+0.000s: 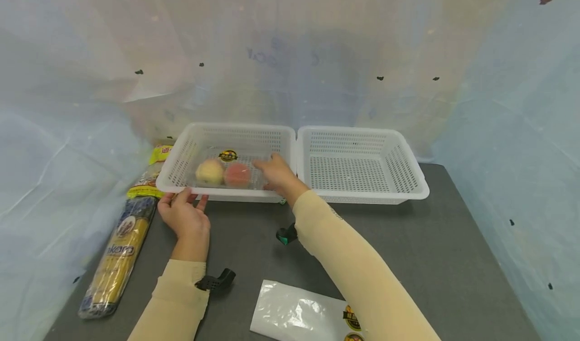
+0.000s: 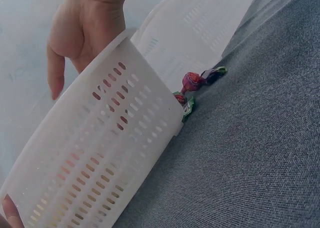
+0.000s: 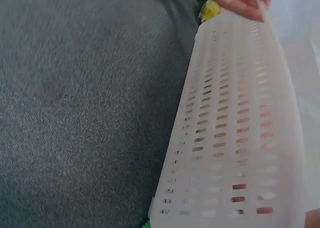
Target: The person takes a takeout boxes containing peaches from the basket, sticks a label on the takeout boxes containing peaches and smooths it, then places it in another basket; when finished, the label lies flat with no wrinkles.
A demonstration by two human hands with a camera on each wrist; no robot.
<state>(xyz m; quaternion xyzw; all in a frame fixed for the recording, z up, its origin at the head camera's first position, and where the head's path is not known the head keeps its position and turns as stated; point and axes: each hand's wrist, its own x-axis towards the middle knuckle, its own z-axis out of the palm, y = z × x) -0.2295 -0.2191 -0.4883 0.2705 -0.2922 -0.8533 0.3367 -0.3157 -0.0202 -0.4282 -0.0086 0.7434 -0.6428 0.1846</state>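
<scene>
Clear fruit pack (image 1: pixel 226 172) lying long-side left-to-right inside left basket (image 1: pixel 190 138). Right hand (image 1: pixel 277 175) pinching its right end, left hand (image 1: pixel 183 215) flat-fingered against basket's front rim.

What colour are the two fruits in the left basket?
One fruit is pale yellow, the other fruit pinkish red, inside the left basket; the head view shows them best.

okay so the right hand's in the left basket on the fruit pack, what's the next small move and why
Probably curl the right hand round the fruit pack: it rests on the pack's edge without a clear grip, while the left hand steadies the basket.
</scene>
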